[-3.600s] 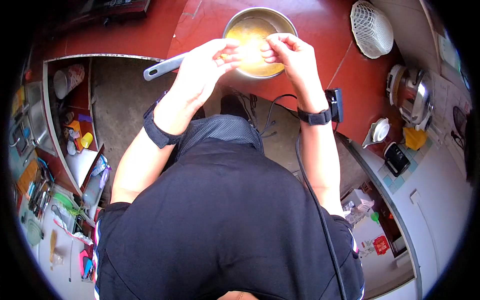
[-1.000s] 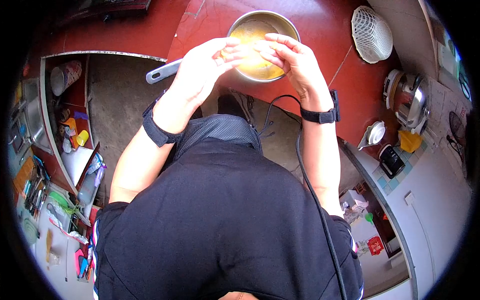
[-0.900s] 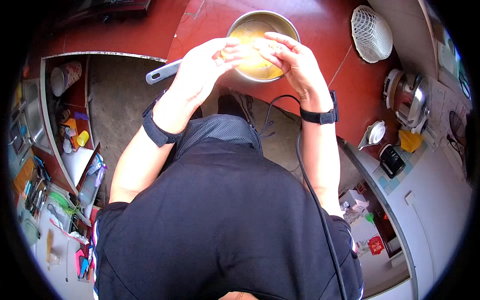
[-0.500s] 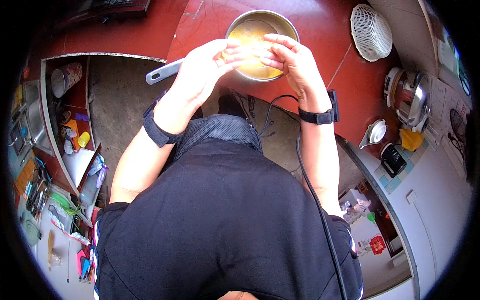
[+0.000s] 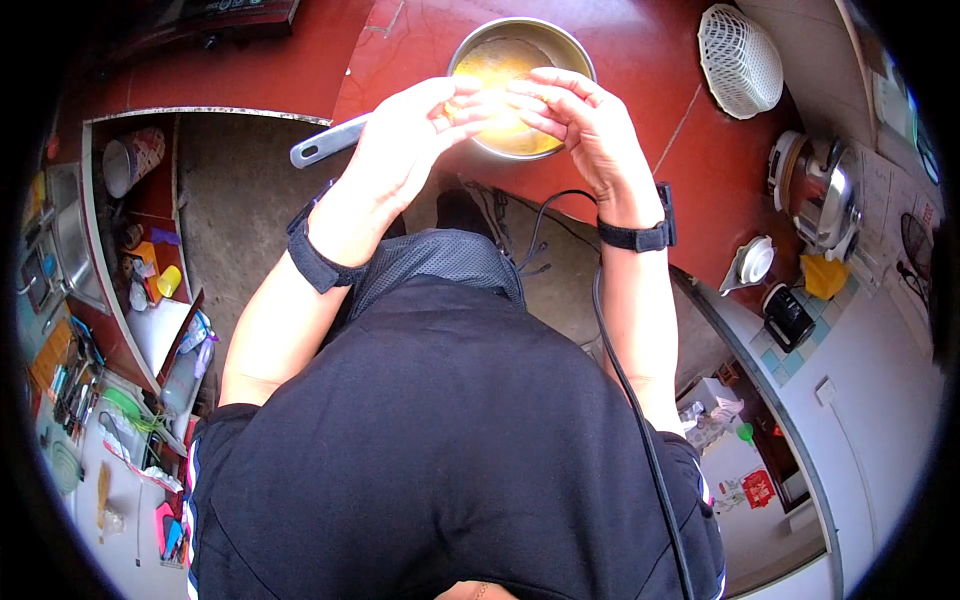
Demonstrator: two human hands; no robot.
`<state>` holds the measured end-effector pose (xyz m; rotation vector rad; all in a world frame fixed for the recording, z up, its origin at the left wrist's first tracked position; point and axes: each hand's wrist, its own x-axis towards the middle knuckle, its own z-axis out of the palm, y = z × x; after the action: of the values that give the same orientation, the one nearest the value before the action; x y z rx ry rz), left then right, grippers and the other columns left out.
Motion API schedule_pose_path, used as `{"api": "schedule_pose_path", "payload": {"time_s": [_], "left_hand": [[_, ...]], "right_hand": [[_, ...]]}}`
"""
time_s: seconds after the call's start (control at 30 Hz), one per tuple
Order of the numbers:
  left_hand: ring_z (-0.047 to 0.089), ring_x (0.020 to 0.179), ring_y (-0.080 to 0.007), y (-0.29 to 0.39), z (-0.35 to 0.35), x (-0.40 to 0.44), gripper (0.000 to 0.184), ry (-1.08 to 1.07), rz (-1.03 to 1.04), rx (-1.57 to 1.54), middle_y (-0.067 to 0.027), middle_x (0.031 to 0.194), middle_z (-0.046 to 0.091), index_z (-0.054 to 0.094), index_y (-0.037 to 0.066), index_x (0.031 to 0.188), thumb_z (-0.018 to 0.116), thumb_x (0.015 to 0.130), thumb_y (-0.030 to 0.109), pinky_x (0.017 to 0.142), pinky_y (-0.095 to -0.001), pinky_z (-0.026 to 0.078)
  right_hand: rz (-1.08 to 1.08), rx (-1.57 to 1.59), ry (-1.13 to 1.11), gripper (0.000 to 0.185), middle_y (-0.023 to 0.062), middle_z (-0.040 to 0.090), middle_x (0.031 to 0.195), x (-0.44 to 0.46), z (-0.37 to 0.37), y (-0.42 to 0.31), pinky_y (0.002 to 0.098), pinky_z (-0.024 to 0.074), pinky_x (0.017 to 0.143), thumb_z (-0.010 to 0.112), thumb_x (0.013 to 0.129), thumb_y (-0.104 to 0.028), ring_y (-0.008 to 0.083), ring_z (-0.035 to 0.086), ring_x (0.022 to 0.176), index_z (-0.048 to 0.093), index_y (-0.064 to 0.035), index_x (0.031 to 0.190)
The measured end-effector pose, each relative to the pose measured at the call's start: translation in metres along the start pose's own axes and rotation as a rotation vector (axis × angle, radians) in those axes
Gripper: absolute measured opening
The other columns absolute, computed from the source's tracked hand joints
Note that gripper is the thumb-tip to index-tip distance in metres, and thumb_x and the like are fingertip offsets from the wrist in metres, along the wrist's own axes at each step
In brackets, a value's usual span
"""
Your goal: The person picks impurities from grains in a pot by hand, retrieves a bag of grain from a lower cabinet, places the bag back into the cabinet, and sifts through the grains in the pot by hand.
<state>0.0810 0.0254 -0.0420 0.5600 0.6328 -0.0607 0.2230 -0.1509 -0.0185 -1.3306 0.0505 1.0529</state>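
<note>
Fingers of the left hand (image 5: pixel 405 125) and right hand (image 5: pixel 597 118) are curling toward each other over the pot (image 5: pixel 572 50); whether either is grasping something is impossible to tell in the glare. Yellow contents (image 5: pixel 500 62) are showing inside the pot, which is sitting on the red counter (image 5: pixel 640 60). Its grey handle (image 5: pixel 325 146) is sticking out to the left, past the left wrist. Well apart to the right, a white basket (image 5: pixel 741 62) is resting near the wall, and a black mug (image 5: pixel 788 318) is standing nearer the person.
</note>
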Motion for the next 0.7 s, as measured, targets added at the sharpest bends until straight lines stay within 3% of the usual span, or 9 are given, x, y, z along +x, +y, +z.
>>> {"api": "schedule_pose_path", "payload": {"time_s": [0.3,0.4,0.5,0.6,0.7], "left_hand": [[0.064,0.114,-0.0268,-0.004,0.006,0.005,0.037,-0.028,0.018,0.02,-0.0191,0.121,0.064,0.055,-0.007,0.124,0.045,0.106,0.024,0.106,-0.0386,0.05],[0.062,0.117,-0.0267,-0.006,0.016,0.009,0.038,-0.061,0.063,0.034,-0.0195,0.123,0.063,0.055,-0.007,0.125,0.043,0.107,0.024,0.106,-0.0386,0.049],[0.06,0.122,-0.0332,-0.014,0.016,0.018,0.036,-0.118,0.025,-0.131,-0.0255,0.13,0.057,0.05,-0.013,0.131,0.047,0.105,0.012,0.108,-0.04,0.049],[0.06,0.121,-0.0332,-0.019,0.016,0.025,0.036,-0.133,-0.015,-0.247,-0.0252,0.13,0.058,0.049,-0.014,0.131,0.047,0.104,0.01,0.108,-0.0395,0.049],[0.061,0.118,-0.0286,-0.013,0.022,0.022,0.042,-0.119,-0.002,-0.11,-0.021,0.125,0.061,0.052,-0.01,0.129,0.042,0.107,0.025,0.107,-0.041,0.048]], "right_hand": [[-0.027,-0.05,0.064,0.023,0.0175,0.072,0.107,-0.007,-0.002,-0.001,0.028,0.0597,0.084,0.062,0.098,-0.008,0.0218,0.073,0.094,0.063,0.0042,0.117],[-0.059,-0.159,0.06,0.022,0.0176,0.073,0.103,-0.013,0.006,-0.009,0.0278,0.0597,0.08,0.065,0.097,-0.01,0.0208,0.074,0.09,0.065,0.0048,0.114],[-0.064,-0.249,0.031,0.018,0.0153,0.074,0.097,-0.016,0.017,-0.013,0.0271,0.0598,0.077,0.065,0.097,-0.01,0.0177,0.074,0.085,0.068,0.0035,0.108],[-0.041,-0.336,0.008,0.02,0.0107,0.073,0.098,-0.018,0.021,-0.018,0.0259,0.0581,0.078,0.063,0.099,-0.01,0.0152,0.072,0.085,0.068,0.0019,0.114],[-0.097,-0.319,0.034,0.022,0.0112,0.073,0.1,-0.015,0.013,-0.013,0.0265,0.0585,0.079,0.06,0.1,-0.009,0.0162,0.072,0.088,0.066,0.0026,0.117]]}}
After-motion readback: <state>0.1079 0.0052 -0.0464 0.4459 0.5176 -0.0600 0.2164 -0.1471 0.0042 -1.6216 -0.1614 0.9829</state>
